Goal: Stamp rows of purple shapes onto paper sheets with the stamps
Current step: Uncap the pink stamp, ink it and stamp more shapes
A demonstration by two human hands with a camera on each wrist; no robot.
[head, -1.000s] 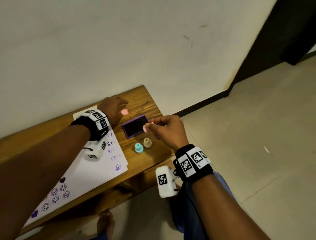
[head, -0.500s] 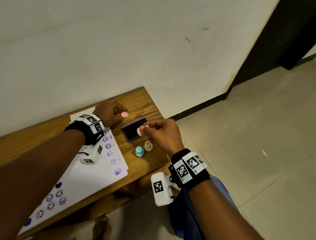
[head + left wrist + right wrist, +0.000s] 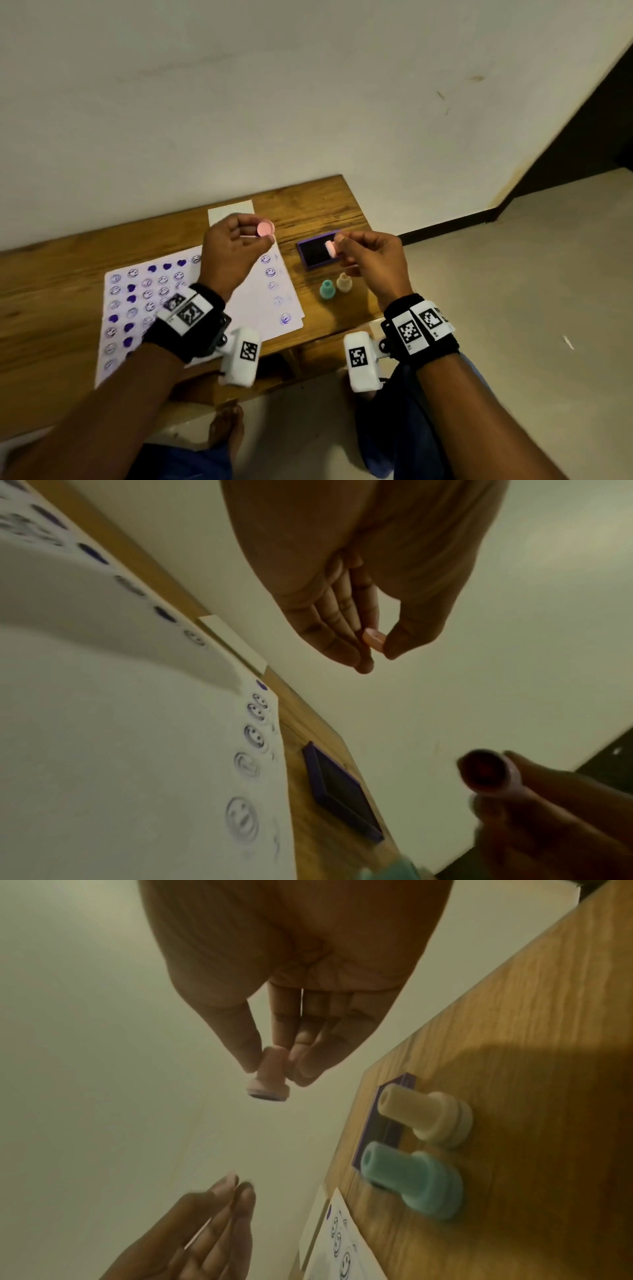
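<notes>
Head view: left hand (image 3: 230, 255) pinches pink cap (image 3: 265, 228), right hand (image 3: 371, 260) pinches pink stamp (image 3: 331, 248) above ink pad (image 3: 317, 255).

Both forearms raised, left hand (image 3: 233, 253) and right hand (image 3: 371, 262) each with fingertips pinched together.

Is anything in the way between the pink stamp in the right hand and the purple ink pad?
Nothing visible. The right hand pinches the pink stamp in the air above the ink pad, whose dark surface lies uncovered.
</notes>
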